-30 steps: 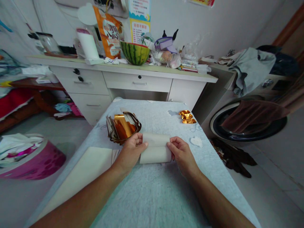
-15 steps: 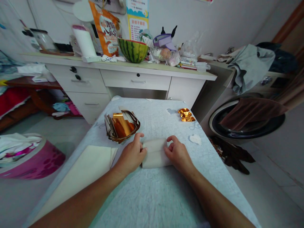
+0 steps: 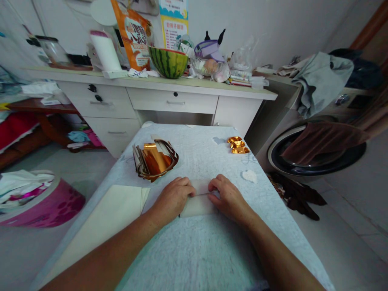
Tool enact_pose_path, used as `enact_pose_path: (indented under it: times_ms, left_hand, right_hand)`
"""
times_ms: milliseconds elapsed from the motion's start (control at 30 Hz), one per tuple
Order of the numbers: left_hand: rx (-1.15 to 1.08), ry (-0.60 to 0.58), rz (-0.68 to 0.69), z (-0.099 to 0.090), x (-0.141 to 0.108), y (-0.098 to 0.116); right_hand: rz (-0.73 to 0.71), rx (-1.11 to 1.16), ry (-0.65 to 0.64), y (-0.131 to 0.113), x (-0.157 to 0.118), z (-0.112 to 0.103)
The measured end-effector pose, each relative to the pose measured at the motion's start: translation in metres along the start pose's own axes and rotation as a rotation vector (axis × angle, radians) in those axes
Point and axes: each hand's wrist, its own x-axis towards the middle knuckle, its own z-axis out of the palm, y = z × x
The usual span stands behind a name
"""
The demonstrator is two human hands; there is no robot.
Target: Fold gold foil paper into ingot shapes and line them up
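A pale-blue, cloth-covered bench [image 3: 194, 254] fills the lower frame; large cream paper sheets [image 3: 106, 214] lie lower left, probably for easy reach. Left of centre, a brown open basket [image 3: 155, 177] contains papers and gold foil [image 3: 160, 161]. At lower centre, the left hand's [image 3: 176, 197] fingers close on a small, creased off-white paper sheet [image 3: 197, 207], seemingly steadying it; the right hand's [image 3: 228, 198] touch its crease, grip unclear. Shiny gold foil-like pieces [image 3: 239, 150] sit apart, right of centre.

Basket [image 3: 153, 177] behind and left of paper [image 3: 198, 206]
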Motion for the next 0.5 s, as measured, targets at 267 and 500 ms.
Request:
enact_pose_path:
  times_ms: [267, 500]
  left_hand:
    - [-0.055, -0.048, 0.02, 0.0, 0.001, -0.004]
    - [-0.106, -0.121, 0.042, -0.01, -0.001, -0.007]
  right_hand:
    - [-0.222, -0.017, -0.14, -0.007, -0.007, -0.007]
    - [-0.232, -0.058, -0.175, -0.005, -0.007, -0.004]
